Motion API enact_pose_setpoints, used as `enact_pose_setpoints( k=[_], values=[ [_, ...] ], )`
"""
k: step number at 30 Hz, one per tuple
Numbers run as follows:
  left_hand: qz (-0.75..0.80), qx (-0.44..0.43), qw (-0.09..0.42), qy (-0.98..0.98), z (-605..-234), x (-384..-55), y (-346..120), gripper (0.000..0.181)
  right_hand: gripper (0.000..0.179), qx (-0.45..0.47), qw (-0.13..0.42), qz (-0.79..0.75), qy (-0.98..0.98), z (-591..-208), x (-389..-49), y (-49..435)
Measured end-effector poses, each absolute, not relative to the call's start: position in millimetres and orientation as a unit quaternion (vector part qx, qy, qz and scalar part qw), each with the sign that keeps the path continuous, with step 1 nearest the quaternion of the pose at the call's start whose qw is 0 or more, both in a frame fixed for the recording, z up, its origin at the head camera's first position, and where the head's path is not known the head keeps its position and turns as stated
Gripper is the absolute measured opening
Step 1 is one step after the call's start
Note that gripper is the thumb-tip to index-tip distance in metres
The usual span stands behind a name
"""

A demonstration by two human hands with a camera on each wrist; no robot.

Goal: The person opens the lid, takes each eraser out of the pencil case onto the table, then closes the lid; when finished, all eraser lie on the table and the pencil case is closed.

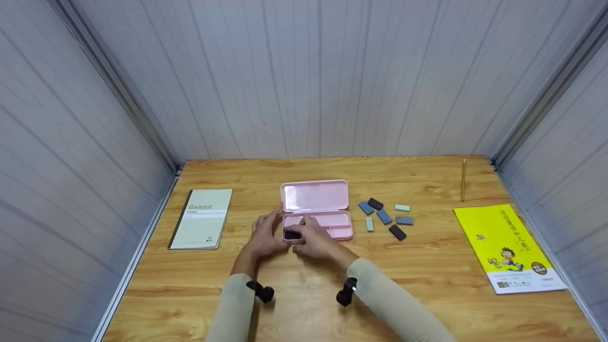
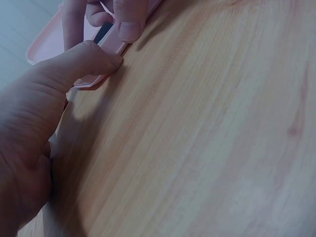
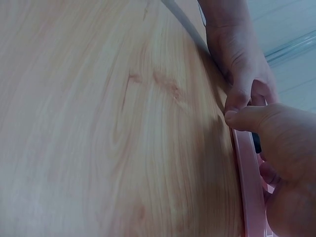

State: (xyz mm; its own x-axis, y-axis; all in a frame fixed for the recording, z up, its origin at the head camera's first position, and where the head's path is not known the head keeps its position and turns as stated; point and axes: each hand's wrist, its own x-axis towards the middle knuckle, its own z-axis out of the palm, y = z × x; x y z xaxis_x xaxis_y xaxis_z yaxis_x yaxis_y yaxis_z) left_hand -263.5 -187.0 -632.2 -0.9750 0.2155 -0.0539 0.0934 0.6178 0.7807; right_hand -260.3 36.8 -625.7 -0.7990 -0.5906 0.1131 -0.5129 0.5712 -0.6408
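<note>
An opened pink pencil case [image 1: 339, 232] lies mid-table, its lid [image 1: 314, 195] tilted back on the far side. My left hand [image 1: 264, 237] grips the case's left end, thumb at the front left corner. Above the left compartment, my right hand [image 1: 314, 238] has curled fingers on a black eraser [image 1: 292, 234] inside the case. In the left wrist view, the right thumb [image 2: 130, 27] rests outside the front wall, with part of the black eraser [image 2: 102, 32] showing behind that wall. The right fingertips are partly hidden.
Several small blue, black and pale green erasers [image 1: 384, 217] lie loose right of the case. A notebook [image 1: 202, 223] is at the left, a yellow book [image 1: 503, 242] at the right, and a pencil [image 1: 463, 180] beyond it. Panel walls [image 1: 313, 80] enclose the table's back and sides.
</note>
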Motion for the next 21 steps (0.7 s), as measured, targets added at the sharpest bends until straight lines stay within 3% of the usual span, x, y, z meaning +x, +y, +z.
enact_pose_setpoints(
  k=[13, 21],
  values=[
    [0.429, 0.100, 0.046, 0.897, -633.9, -262.5, -186.9, 0.124, 0.062, -0.322, 0.041, -0.354, 0.877, -634.9, -268.4, 34.3],
    [0.433, 0.098, 0.051, 0.895, -634.3, -264.0, -187.4, 0.125, 0.053, -0.320, 0.038, -0.355, 0.878, -634.1, -268.3, 35.9]
  ],
)
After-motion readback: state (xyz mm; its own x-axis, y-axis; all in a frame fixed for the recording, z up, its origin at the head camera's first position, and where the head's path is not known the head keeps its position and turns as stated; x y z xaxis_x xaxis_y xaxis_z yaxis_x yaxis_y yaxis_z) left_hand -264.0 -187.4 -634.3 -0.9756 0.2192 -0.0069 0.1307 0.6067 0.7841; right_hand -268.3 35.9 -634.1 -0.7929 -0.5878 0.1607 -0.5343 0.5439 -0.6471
